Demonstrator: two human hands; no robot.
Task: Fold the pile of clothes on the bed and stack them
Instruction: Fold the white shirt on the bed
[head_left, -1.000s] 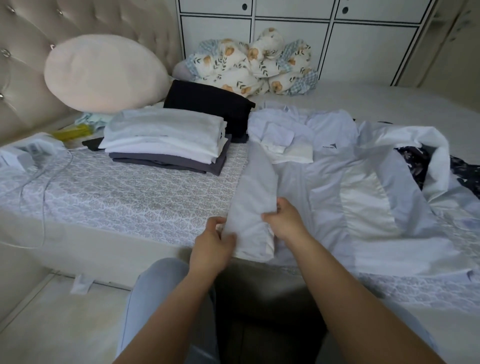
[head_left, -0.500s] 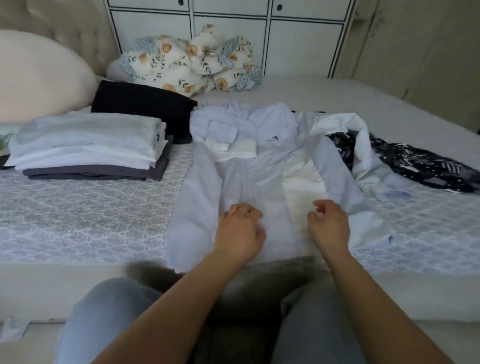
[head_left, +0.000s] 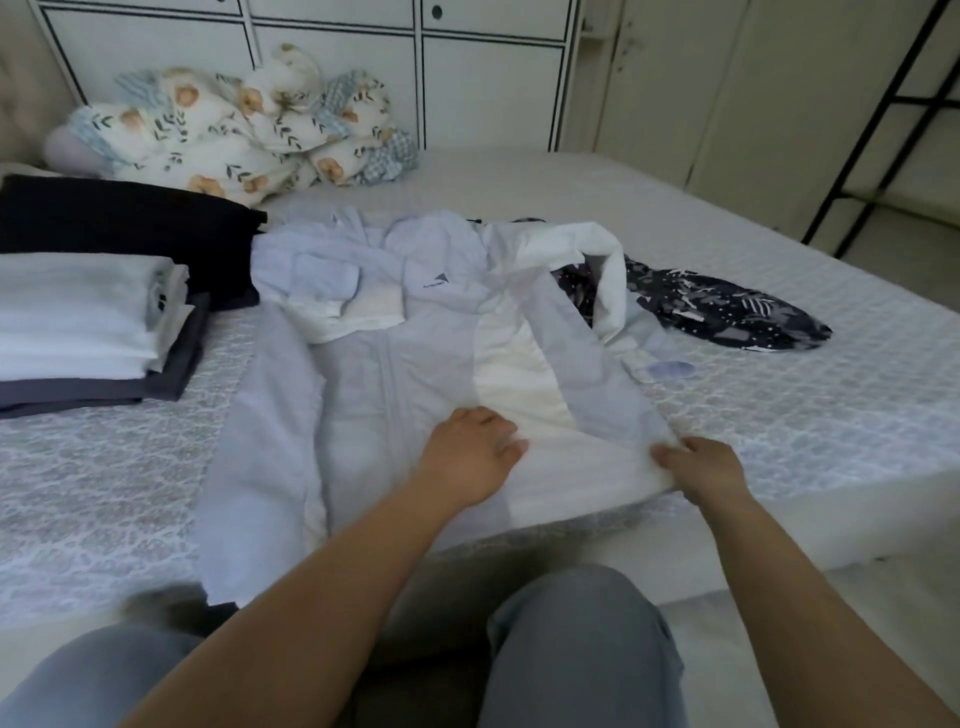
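Since half a second ago our right hand (head_left: 709, 470) has slid out along the hem to the jacket's lower right corner, and our left hand (head_left: 467, 457) has shifted right, onto the white panel near the hem. We now hold the pale blue and white jacket (head_left: 363, 374) at two places: the right grip pinches the corner of the hem, fingers curled round the cloth, pulling it taut; the left lies knuckles up on the fabric with its fingers bent, and we cannot tell whether they pinch the cloth or only press it. The jacket lies front up and spread on the bed (head_left: 779, 405), collar away from us, its hem at the near edge of the mattress, both grips at that near end. One sleeve is folded along its left side. To the left, well apart from our hands, sits the stack of folded clothes (head_left: 88, 332), with a folded black garment (head_left: 119, 223) behind it. A dark patterned garment (head_left: 727, 312) lies unfolded beyond the jacket's right shoulder, and a floral quilt (head_left: 234, 130) is bundled at the far side.
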